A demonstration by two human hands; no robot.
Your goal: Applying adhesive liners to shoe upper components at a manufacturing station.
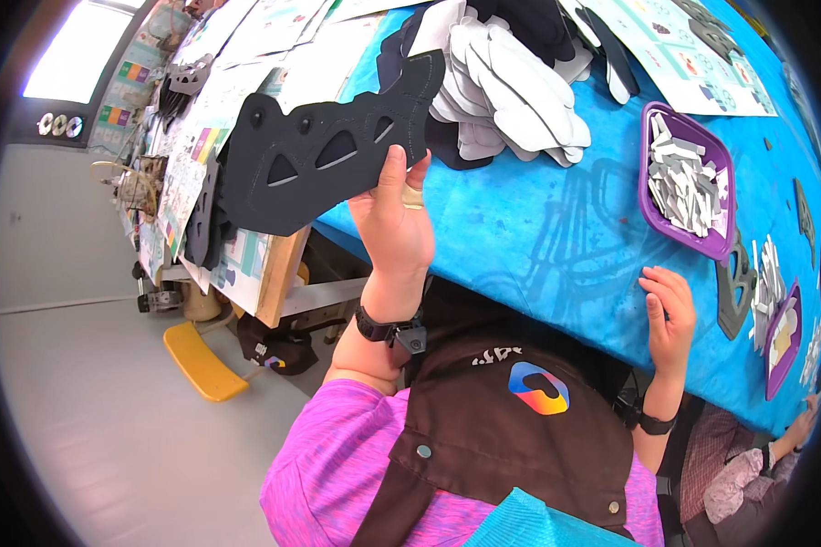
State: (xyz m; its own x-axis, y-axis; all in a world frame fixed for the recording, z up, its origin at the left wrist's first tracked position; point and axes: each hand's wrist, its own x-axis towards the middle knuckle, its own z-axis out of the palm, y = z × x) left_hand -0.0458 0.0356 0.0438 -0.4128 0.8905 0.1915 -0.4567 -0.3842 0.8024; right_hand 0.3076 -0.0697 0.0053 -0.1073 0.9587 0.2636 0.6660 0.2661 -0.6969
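From my remote station, I see the left hand (394, 223) raised off the table's near edge, thumb and fingers pinching the lower right edge of a dark cut-out panel (324, 146). The panel runs up and to the left from that pinch, its long axis slanting from a broad lower-left end, out past the table's left end and over the floor, to a narrow tip at upper right, which reaches just in front of the stack of white cut pieces (511, 91). Three slots and two small holes show in its face. The right hand (670, 310) lies well apart to the right, fingers loosely spread and curled on the blue table cover (538, 228), holding nothing; the left hand alone carries the panel. Beyond the right hand, farther onto the table, sits a purple tray (652, 214) of small white strips. At far right another person's hand (801, 424) rests at the table edge.
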